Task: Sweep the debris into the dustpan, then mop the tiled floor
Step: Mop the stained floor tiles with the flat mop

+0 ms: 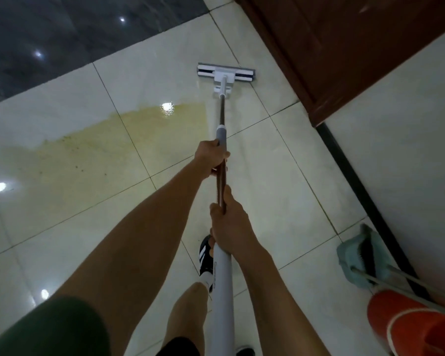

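Both hands are closed around the mop handle point(222, 160). The left hand point(211, 156) grips it further along, just below the grey collar, and the right hand point(229, 227) grips it nearer to the body, where the brown part meets the white tube. The handle looks stiff and light, so I think two hands set apart like this give good control; a wet floor may make the head slide easily. The long axis runs from near to far, almost straight, and points away from the person. The mop head point(226, 72) lies flat on the tiled floor point(280, 176), crosswise, near the brown door point(344, 47). A yellowish wet stain point(100, 140) is on the left. The dustpan point(357, 258) stands at the near right, beside an orange bucket point(406, 322).
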Available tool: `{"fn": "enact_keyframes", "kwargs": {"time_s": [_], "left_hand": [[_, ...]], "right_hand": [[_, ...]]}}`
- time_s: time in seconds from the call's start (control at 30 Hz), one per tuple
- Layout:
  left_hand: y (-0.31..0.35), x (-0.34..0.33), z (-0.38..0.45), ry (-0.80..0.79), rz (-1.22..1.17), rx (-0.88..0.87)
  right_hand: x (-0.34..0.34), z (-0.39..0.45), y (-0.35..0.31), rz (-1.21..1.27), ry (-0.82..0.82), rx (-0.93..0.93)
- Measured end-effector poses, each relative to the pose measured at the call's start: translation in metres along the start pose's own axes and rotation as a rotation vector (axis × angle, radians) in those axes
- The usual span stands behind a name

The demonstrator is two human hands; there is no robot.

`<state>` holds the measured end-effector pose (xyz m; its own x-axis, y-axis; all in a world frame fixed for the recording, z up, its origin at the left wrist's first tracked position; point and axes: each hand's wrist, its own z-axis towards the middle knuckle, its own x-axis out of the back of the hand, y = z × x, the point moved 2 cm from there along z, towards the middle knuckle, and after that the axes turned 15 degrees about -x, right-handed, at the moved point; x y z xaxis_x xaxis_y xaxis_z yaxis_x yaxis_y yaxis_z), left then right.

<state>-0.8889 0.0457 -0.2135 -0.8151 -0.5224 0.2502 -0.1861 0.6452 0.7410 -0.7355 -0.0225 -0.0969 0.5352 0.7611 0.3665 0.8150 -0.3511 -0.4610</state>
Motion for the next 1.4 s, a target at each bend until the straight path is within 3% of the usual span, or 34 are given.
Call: {"fn": "enact_keyframes", "kwargs": {"time_s": [0.17, 0.3, 0.43, 0.53, 0.9, 1.13, 1.4], "left_hand": [[-0.037, -0.012, -0.044, -0.006, -0.093, 0.048], [-0.077, -0.02, -0.1, -0.009, -0.103, 0.09], [-0.123, -0.027, -0.167, -0.027, -0.099, 0.074], [-0.16, -0.037, -0.22, -0.046, -0.114, 0.068], [-0.254, -0.092, -0.374, -0.052, -0.095, 0.087], [-0.258, -0.099, -0.373, 0.044, -0.064, 0.096], [-0.21, -0.074, -0.287, 0.029, -0.091, 0.076]], "right_hand": [[0.003, -0.028, 0.051, -0.038, -0.072, -0.037], [-0.014, -0.068, 0.104, -0.084, 0.056, 0.006], [-0.025, -0.11, 0.171, -0.111, -0.065, -0.024], [-0.036, -0.146, 0.224, 0.034, 0.05, -0.005], [-0.025, -0.245, 0.376, -0.24, -0.076, -0.033], [-0.029, -0.248, 0.387, -0.236, -0.001, -0.012], [-0.028, -0.181, 0.314, -0.172, 0.043, -0.008]]}}
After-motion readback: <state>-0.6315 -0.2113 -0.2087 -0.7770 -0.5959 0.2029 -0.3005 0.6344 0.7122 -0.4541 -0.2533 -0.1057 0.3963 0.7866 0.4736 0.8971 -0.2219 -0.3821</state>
